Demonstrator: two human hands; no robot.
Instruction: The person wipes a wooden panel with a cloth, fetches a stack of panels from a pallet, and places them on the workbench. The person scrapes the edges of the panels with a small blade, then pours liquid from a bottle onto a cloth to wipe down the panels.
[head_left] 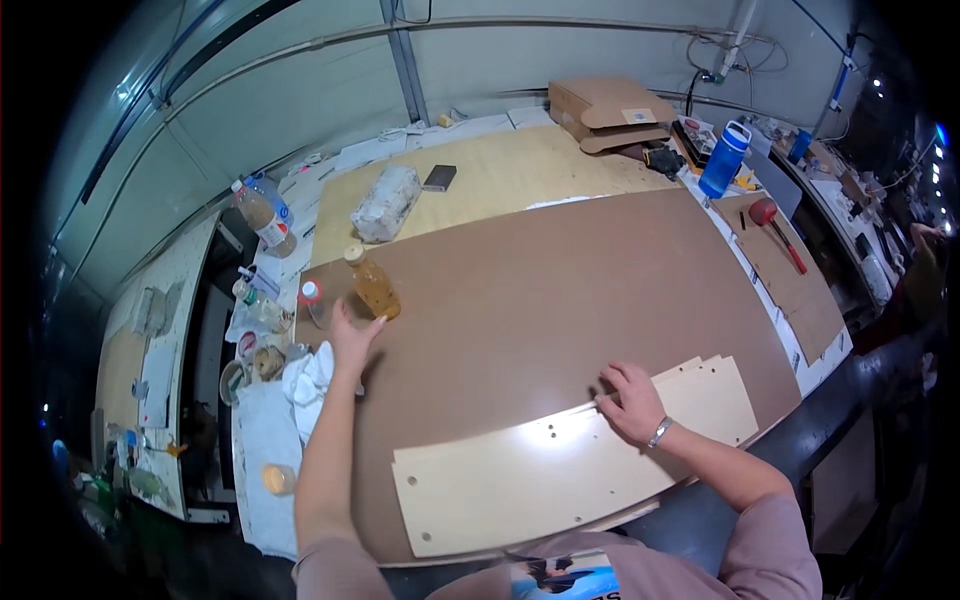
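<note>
My left hand (352, 338) reaches in on the left, thumb and fingers apart, right at the base of a clear bottle of amber liquid (375, 288). Whether it touches that bottle I cannot tell. Close to its fingertips stands a small clear bottle with a red and white cap (312, 300). Several long cream panels with drilled holes (520, 475) lie loosely stacked on a brown board (520, 290) in front of me. At the stack's far edge rests my right hand (632, 408), fingers bent but apart, nothing visible between them.
White cloths (308, 380), jars and bottles crowd the left edge. A wrapped white block (387, 204) and a dark grey block (440, 178) lie behind the board. A cardboard box (610, 105), blue bottle (726, 160) and red mallet (765, 212) are at the back right.
</note>
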